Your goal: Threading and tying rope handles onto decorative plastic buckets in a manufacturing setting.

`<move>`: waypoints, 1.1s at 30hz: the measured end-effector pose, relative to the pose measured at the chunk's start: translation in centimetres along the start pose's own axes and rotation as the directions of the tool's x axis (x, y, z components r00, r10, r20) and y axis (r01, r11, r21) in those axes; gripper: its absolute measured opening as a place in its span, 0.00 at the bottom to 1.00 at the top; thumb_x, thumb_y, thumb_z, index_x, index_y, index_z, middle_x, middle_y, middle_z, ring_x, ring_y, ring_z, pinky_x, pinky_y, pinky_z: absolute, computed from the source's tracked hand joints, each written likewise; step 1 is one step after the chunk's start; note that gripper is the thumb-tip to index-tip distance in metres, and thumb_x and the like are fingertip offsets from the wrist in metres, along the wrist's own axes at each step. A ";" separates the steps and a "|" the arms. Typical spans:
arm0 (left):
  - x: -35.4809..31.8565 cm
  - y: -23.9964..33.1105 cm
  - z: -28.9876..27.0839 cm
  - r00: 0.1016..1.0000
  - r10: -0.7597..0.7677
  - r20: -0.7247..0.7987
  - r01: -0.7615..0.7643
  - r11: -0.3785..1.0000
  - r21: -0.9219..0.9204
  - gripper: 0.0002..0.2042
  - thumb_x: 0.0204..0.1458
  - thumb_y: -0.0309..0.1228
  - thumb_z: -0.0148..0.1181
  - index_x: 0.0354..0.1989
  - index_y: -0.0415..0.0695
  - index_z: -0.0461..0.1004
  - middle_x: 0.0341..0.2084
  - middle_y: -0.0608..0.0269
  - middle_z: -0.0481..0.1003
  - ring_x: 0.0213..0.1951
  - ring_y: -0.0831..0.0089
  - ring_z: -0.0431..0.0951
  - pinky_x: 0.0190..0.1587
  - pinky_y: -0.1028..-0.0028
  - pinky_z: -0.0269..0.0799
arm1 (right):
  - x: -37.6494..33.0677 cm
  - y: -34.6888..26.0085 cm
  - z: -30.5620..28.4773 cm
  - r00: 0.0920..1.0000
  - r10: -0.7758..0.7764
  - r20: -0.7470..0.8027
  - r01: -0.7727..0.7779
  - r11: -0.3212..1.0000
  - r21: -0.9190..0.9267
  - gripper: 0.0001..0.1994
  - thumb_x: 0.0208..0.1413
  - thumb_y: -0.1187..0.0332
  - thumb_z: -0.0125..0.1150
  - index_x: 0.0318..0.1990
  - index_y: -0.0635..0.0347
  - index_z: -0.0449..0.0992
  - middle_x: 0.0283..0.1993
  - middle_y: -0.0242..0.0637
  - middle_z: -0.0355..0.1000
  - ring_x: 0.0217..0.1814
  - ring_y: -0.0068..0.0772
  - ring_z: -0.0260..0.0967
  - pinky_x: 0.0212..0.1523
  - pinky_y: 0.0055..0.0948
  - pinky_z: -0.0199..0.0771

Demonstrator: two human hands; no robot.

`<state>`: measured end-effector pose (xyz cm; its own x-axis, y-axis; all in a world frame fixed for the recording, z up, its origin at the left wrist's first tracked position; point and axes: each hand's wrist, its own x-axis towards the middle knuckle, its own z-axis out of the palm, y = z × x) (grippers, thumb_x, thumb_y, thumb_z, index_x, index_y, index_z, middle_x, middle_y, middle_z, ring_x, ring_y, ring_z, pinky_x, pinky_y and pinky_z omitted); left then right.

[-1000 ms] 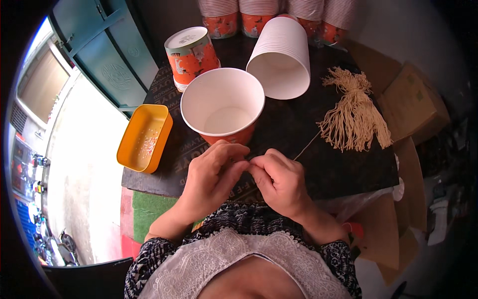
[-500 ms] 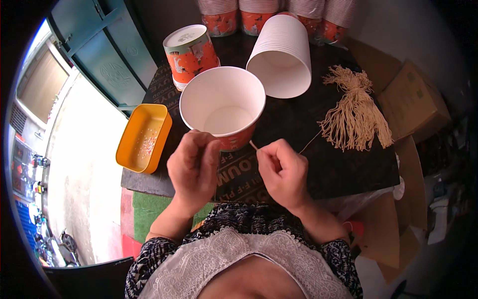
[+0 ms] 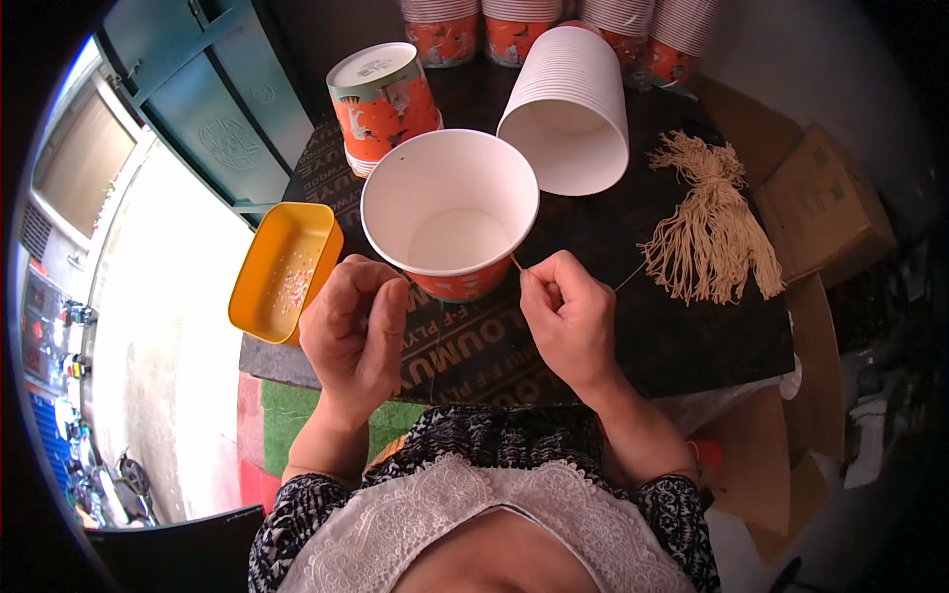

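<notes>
A large paper bucket (image 3: 450,232) stands upright and open in front of me, white inside and orange outside. My right hand (image 3: 568,316) is closed in a pinch beside its front right side. Between thumb and forefinger is a short cord (image 3: 517,263), whose tip reaches up to the bucket just below the rim. My left hand (image 3: 354,331) is curled at the bucket's front left, thumb against the fingers near the rim; whatever it pinches is hidden. To the right lies a tied bundle of beige cords (image 3: 717,232), with one loose strand stretching toward my right hand.
A yellow tub (image 3: 282,272) holding small pale and pink bits sits at the table's left edge. Behind are an upturned orange bucket stack (image 3: 384,109), a white nested stack (image 3: 568,109) on its side, and several wrapped stacks. Cardboard boxes (image 3: 825,198) stand right of the dark table (image 3: 682,346).
My hands have moved apart: the left went leftward, the right a little to the right and up. The bucket has shifted slightly right, and the pinched cord now meets its side.
</notes>
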<state>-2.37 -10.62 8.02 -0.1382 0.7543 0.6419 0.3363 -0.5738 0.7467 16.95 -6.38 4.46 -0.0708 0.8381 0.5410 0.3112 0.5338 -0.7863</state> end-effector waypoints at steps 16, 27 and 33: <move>2.8 1.1 -0.4 0.988 0.078 0.130 -0.101 0.979 0.178 0.02 0.53 0.17 0.54 0.33 0.35 0.70 0.25 0.59 0.70 0.24 0.75 0.70 0.26 0.80 0.64 | 1.2 0.5 0.3 0.998 -0.041 0.045 0.042 0.999 -0.032 0.08 0.51 0.80 0.60 0.26 0.63 0.65 0.19 0.40 0.66 0.20 0.35 0.70 0.21 0.29 0.66; 9.3 -1.5 2.6 0.598 -0.052 0.800 -0.486 0.770 0.413 0.19 0.52 0.23 0.55 0.54 0.44 0.72 0.52 0.51 0.68 0.58 0.54 0.64 0.60 0.59 0.60 | 1.9 1.1 1.0 0.993 -0.111 0.031 0.113 0.991 -0.071 0.04 0.52 0.77 0.59 0.31 0.64 0.69 0.25 0.46 0.72 0.26 0.48 0.74 0.24 0.38 0.71; 10.4 -2.0 3.2 0.464 -0.170 0.869 -0.294 0.896 0.332 0.09 0.52 0.29 0.55 0.38 0.41 0.79 0.31 0.54 0.79 0.36 0.59 0.77 0.41 0.65 0.71 | 2.0 1.1 1.1 0.988 -0.154 0.019 0.155 0.984 -0.085 0.04 0.52 0.76 0.58 0.30 0.64 0.69 0.26 0.47 0.72 0.27 0.49 0.73 0.24 0.40 0.70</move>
<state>-1.46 -0.63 12.64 0.6885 0.7249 0.0200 0.6512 -0.6301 0.4230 16.08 -3.96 4.35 -0.1355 0.7481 0.6496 0.3762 0.6454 -0.6648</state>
